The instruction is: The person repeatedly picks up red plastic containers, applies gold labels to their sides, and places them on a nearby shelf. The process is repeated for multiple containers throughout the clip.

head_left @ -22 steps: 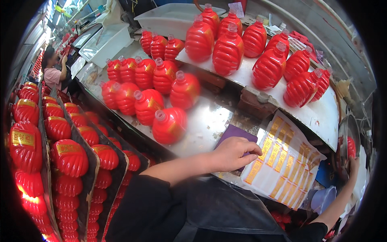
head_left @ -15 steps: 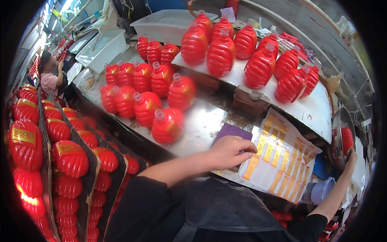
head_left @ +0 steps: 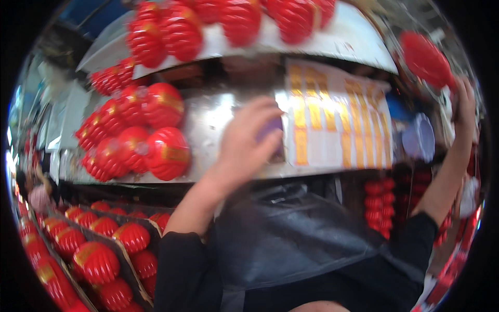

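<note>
At the far right my right hand [head_left: 462, 101] is raised, its fingers closed round the narrow end of a red bottle [head_left: 425, 58], which tilts up and to the left; motion blurs it. My left hand [head_left: 252, 138] hovers over or rests on a purple pad [head_left: 270, 130] on the metal worktop [head_left: 208, 112]. Its thumb and fingers are apart, with the pad showing between them, and it is blurred too. Just right of that hand lies a white sheet [head_left: 325, 148] carrying rows of gold labels [head_left: 314, 112].
Red ribbed bottles [head_left: 169, 153] stand at the worktop's left, and more [head_left: 241, 21] on a raised white board [head_left: 291, 49] behind. A pale lilac tub [head_left: 418, 136] is right of the sheet. Partitioned rows of red bottles [head_left: 96, 262] fill the lower left. Another person [head_left: 39, 195] is far left.
My view has swung to the right. My right hand has come up with the red bottle, lifting it from the round pan-like container. My left hand stays by the purple pad.
</note>
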Available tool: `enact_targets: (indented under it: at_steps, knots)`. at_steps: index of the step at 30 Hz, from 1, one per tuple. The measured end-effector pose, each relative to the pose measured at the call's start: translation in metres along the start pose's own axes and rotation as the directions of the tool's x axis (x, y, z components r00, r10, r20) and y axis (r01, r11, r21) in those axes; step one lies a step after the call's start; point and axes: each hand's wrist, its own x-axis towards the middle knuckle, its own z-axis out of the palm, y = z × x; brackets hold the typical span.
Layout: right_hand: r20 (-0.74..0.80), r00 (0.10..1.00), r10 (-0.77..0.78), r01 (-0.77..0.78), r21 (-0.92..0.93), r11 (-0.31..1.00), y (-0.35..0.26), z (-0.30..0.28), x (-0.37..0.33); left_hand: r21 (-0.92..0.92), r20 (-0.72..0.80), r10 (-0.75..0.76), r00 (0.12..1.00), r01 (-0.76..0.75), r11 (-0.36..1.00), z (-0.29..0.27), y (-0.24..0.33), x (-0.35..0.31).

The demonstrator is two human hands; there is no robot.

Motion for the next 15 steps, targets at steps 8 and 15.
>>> enact_targets:
  at_steps: [8, 15]
  knots:
    - [0.619, 0.736, -0.274, 0.191, 0.199, 0.961, -0.185, 0.222, -0.118, 0.316, 0.011, 0.502, 0.865, -0.479, 0.819, 0.014, 0.013, 0.002]
    - [0.74, 0.64, -0.209, -0.194, 0.418, 0.888, -0.191, 0.33, -0.135, 0.166, -0.236, 0.105, 0.966, -0.067, 0.984, 0.003, -0.035, 0.004]
